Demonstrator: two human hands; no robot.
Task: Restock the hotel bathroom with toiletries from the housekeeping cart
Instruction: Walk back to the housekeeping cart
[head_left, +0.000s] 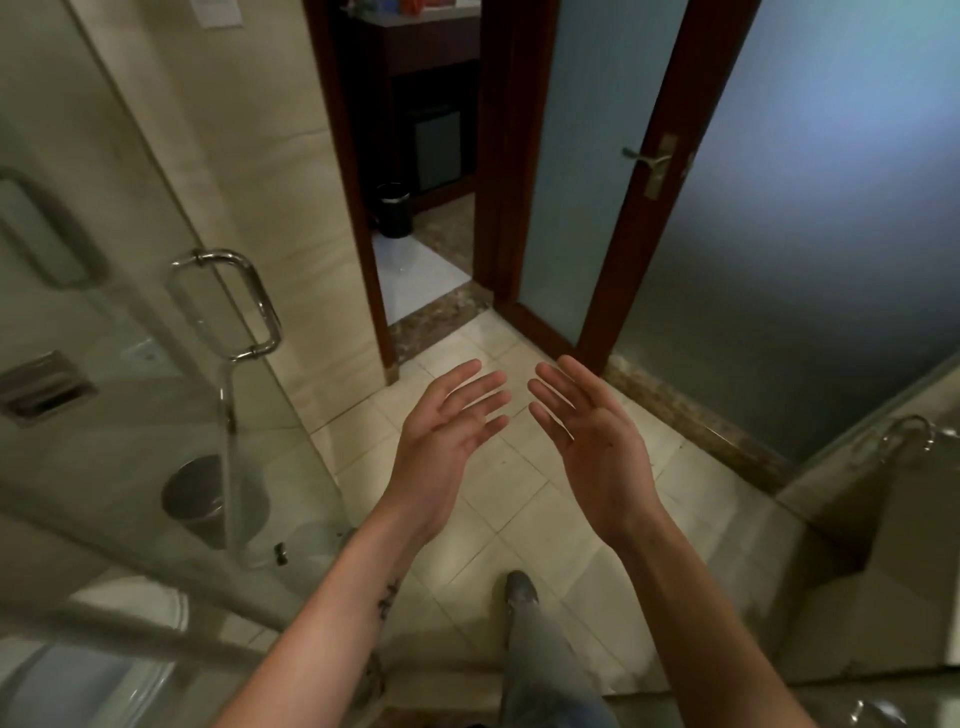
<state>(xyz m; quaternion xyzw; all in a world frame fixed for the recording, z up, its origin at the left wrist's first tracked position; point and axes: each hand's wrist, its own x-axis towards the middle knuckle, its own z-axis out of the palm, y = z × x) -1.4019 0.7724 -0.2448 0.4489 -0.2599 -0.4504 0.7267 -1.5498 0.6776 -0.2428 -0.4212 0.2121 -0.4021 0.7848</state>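
Note:
My left hand (447, 421) and my right hand (587, 426) are held out in front of me over the beige tiled floor (519, 499), palms turned inward and up, fingers straight and slightly spread. Both hands hold nothing. No toiletries and no housekeeping cart are in view. Past my fingertips the open doorway (421, 260) leads out of the bathroom.
A glass shower door with a chrome handle (234, 301) stands at the left. A frosted glass door with a lever handle (649, 161) in a dark wood frame is at the right. A black bin (394, 210) sits beyond the doorway. The counter edge (857, 519) is at lower right; my foot (521, 587) is on the tiles.

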